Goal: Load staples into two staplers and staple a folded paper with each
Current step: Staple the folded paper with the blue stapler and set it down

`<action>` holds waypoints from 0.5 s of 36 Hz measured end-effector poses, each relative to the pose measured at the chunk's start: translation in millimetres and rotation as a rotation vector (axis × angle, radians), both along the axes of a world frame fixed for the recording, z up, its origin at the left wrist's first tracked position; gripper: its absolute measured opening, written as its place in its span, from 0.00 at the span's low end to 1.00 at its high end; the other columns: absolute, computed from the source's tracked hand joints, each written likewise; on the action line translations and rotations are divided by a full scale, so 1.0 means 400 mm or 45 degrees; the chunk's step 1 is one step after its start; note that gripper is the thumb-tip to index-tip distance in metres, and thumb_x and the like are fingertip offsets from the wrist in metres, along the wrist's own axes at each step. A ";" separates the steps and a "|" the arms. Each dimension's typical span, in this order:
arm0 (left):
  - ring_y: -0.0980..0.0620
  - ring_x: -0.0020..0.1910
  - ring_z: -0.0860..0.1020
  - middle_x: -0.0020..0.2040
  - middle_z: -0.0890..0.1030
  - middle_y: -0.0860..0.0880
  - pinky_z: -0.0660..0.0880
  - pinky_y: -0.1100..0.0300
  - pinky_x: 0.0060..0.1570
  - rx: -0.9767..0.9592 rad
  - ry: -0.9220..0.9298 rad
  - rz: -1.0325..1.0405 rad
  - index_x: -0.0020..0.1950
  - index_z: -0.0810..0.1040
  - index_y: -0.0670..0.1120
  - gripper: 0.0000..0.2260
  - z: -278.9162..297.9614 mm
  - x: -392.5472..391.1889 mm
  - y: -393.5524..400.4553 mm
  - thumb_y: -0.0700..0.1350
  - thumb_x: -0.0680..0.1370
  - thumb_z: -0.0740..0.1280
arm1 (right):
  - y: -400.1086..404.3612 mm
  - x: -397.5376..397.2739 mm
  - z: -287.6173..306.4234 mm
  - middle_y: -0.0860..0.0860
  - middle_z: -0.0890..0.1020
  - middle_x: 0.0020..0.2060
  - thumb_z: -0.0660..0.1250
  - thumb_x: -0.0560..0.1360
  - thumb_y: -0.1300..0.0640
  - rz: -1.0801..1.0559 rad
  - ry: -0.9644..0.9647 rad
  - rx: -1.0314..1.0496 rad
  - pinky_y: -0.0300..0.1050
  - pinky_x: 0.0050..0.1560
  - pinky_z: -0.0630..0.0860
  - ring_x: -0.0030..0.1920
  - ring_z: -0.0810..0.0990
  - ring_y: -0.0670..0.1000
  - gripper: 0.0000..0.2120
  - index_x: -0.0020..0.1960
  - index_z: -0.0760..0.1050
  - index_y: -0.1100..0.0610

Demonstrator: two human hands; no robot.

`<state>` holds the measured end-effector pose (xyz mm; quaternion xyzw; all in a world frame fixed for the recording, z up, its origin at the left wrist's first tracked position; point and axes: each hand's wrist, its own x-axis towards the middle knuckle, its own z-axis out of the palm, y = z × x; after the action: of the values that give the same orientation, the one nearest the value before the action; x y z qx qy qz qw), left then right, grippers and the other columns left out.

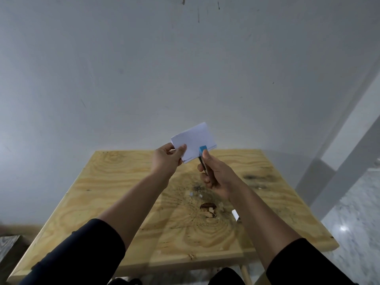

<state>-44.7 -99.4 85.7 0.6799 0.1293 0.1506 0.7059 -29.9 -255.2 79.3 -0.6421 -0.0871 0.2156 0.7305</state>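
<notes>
A folded white paper is held up in the air above the far part of the wooden table. My left hand pinches its lower left corner between thumb and fingers. My right hand grips a small stapler with a blue tip, whose nose is set on the paper's lower edge. The stapler's dark body runs down into my closed fingers. A white object, possibly a second stapler or a staple box, lies on the table near my right forearm, partly hidden.
Small white and metallic scraps lie mid-table beside a dark burn mark and a chipped spot. A plain wall stands right behind the table. A marble floor shows to the right, and a dark surface at the lower left.
</notes>
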 end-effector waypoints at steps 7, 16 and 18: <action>0.57 0.24 0.70 0.26 0.71 0.51 0.71 0.61 0.37 -0.026 0.147 0.012 0.39 0.78 0.41 0.10 -0.031 0.014 0.020 0.45 0.77 0.66 | 0.002 0.013 0.005 0.49 0.71 0.33 0.59 0.78 0.55 -0.019 0.079 0.050 0.37 0.24 0.61 0.25 0.67 0.45 0.05 0.46 0.72 0.54; 0.51 0.32 0.74 0.30 0.74 0.49 0.68 0.56 0.44 0.021 0.323 0.053 0.30 0.70 0.43 0.12 -0.058 0.039 0.024 0.36 0.74 0.59 | -0.010 0.034 -0.012 0.52 0.71 0.31 0.56 0.73 0.65 -0.529 0.165 0.106 0.36 0.22 0.59 0.23 0.65 0.47 0.06 0.39 0.68 0.58; 0.49 0.36 0.75 0.25 0.76 0.54 0.71 0.54 0.46 0.031 0.344 0.042 0.31 0.73 0.41 0.12 -0.071 0.042 0.016 0.36 0.75 0.61 | -0.023 0.037 -0.017 0.53 0.73 0.32 0.57 0.73 0.65 -0.575 0.167 0.080 0.38 0.24 0.61 0.26 0.67 0.48 0.06 0.41 0.71 0.59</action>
<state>-28.0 -93.1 57.2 0.7004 0.2327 0.0707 0.6710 -15.0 -264.5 72.4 -0.6069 0.0996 0.0849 0.7839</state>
